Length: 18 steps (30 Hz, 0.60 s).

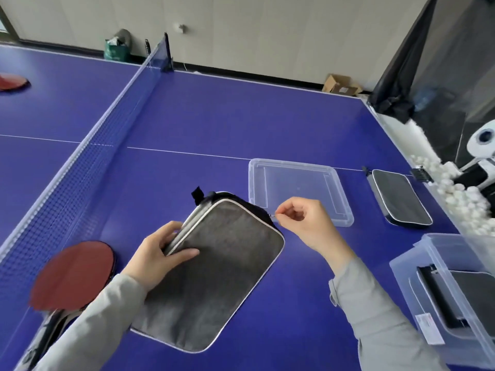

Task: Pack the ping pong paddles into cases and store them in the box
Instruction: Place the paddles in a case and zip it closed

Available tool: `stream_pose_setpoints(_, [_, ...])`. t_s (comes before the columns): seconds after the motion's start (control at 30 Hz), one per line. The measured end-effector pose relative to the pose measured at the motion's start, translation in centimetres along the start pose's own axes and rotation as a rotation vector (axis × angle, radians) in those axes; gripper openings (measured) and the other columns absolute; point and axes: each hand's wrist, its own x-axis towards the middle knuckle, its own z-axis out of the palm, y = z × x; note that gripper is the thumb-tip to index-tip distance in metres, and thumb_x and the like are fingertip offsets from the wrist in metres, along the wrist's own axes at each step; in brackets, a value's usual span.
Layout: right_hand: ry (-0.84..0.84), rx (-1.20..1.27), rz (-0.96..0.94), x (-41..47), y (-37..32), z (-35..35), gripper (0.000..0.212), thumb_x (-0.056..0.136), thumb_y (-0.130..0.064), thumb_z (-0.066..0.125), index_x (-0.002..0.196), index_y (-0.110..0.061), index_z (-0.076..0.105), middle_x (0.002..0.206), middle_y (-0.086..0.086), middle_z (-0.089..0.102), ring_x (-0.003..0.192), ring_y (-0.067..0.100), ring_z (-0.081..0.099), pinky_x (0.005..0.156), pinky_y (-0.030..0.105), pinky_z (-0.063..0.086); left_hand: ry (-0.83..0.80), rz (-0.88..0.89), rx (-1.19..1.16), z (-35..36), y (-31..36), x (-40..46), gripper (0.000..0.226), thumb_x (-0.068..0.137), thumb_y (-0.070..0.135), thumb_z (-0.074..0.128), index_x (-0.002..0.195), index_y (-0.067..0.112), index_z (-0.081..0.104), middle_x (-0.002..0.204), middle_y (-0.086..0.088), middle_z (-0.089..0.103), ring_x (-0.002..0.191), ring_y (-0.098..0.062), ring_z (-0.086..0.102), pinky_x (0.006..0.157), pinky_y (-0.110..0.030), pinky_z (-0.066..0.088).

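A grey paddle case (214,274) with a pale trim lies on the blue table in front of me. My left hand (158,253) grips its left edge, thumb flat on top. My right hand (305,223) pinches the small zipper pull (272,215) at the case's far right corner. A red paddle (72,274) lies to the left by the net. A second grey case (400,202) rests at the right. A clear plastic box (434,287) at the lower right holds another case.
The clear box lid (297,188) lies flat beyond the case. The net (88,145) runs along the left. Another red paddle (12,82) lies across the net, far left. A ball machine (482,167) with several white balls stands at the right edge.
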Motion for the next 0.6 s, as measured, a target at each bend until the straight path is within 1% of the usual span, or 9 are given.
stream_pose_setpoints(0.03, [0.025, -0.006, 0.01, -0.1, 0.3, 0.2, 0.01, 0.081, -0.002, 0.068, 0.076, -0.011, 0.07, 0.074, 0.006, 0.07, 0.062, 0.007, 0.056, 0.062, 0.013, 0.046, 0.019, -0.012, -0.067, -0.9, -0.2, 0.2, 0.029, 0.063, 0.031, 0.077, 0.088, 0.036, 0.062, 0.078, -0.001, 0.072, 0.066, -0.005, 0.063, 0.066, -0.016, 0.052])
stream_pose_setpoints(0.1, [0.048, -0.023, 0.024, -0.4, 0.7, 0.7, 0.012, 0.081, -0.004, 0.068, 0.076, -0.014, 0.069, 0.073, 0.007, 0.069, 0.06, 0.006, 0.055, 0.06, 0.013, 0.045, 0.046, -0.043, -0.173, -2.4, -0.7, 0.4, 0.031, 0.065, 0.027, 0.08, 0.092, 0.033, 0.065, 0.078, -0.006, 0.072, 0.068, -0.012, 0.066, 0.065, -0.023, 0.056])
stream_pose_setpoints(0.17, [0.05, -0.061, 0.017, -0.7, 1.0, 1.4, 0.013, 0.08, -0.006, 0.069, 0.074, -0.017, 0.068, 0.07, 0.007, 0.067, 0.057, 0.005, 0.051, 0.058, 0.014, 0.043, 0.057, -0.065, -0.238, -3.0, -1.0, 0.5, 0.032, 0.066, 0.024, 0.082, 0.093, 0.03, 0.067, 0.077, -0.007, 0.073, 0.067, -0.015, 0.068, 0.061, -0.026, 0.056])
stream_pose_setpoints(0.23, [0.084, -0.115, -0.02, -0.8, 1.2, 2.2, 0.015, 0.079, -0.006, 0.069, 0.072, -0.019, 0.066, 0.066, 0.005, 0.065, 0.055, 0.004, 0.05, 0.058, 0.014, 0.043, 0.071, -0.108, -0.324, -3.0, -1.0, 0.5, 0.031, 0.064, 0.026, 0.08, 0.093, 0.028, 0.068, 0.077, -0.007, 0.074, 0.066, -0.019, 0.07, 0.056, -0.026, 0.056])
stream_pose_setpoints(0.33, [0.154, -0.193, -0.093, -0.8, 1.4, 3.0, 0.013, 0.077, -0.004, 0.069, 0.074, -0.016, 0.066, 0.064, 0.004, 0.064, 0.056, 0.009, 0.052, 0.058, 0.019, 0.045, 0.083, -0.193, -0.439, -2.8, -1.0, 0.3, 0.037, 0.061, 0.031, 0.079, 0.096, 0.024, 0.068, 0.082, -0.011, 0.074, 0.069, -0.025, 0.072, 0.057, -0.03, 0.056])
stream_pose_setpoints(0.47, [0.215, -0.364, -0.225, -0.8, 1.7, 3.5, 0.009, 0.075, -0.001, 0.069, 0.077, -0.009, 0.065, 0.062, 0.0, 0.063, 0.056, 0.016, 0.055, 0.058, 0.03, 0.048, 0.038, -0.302, -0.497, -2.2, -1.1, 0.0, 0.042, 0.061, 0.027, 0.086, 0.098, 0.02, 0.068, 0.088, -0.015, 0.074, 0.072, -0.028, 0.072, 0.059, -0.032, 0.057])
stream_pose_setpoints(0.53, [0.232, -0.422, -0.306, -1.1, 1.9, 3.5, 0.01, 0.074, 0.002, 0.069, 0.076, -0.007, 0.064, 0.062, -0.001, 0.062, 0.054, 0.018, 0.055, 0.056, 0.028, 0.047, 0.026, -0.341, -0.508, -2.0, -1.1, -0.1, 0.042, 0.063, 0.024, 0.086, 0.099, 0.017, 0.067, 0.089, -0.016, 0.073, 0.072, -0.028, 0.071, 0.059, -0.032, 0.057])
stream_pose_setpoints(0.6, [0.24, -0.453, -0.349, -1.6, 2.3, 3.5, 0.012, 0.073, 0.004, 0.07, 0.075, -0.006, 0.063, 0.062, -0.001, 0.062, 0.054, 0.017, 0.054, 0.055, 0.024, 0.045, 0.031, -0.37, -0.498, -1.8, -1.1, -0.1, 0.04, 0.065, 0.027, 0.081, 0.1, 0.018, 0.067, 0.089, -0.015, 0.074, 0.074, -0.029, 0.072, 0.06, -0.034, 0.057])
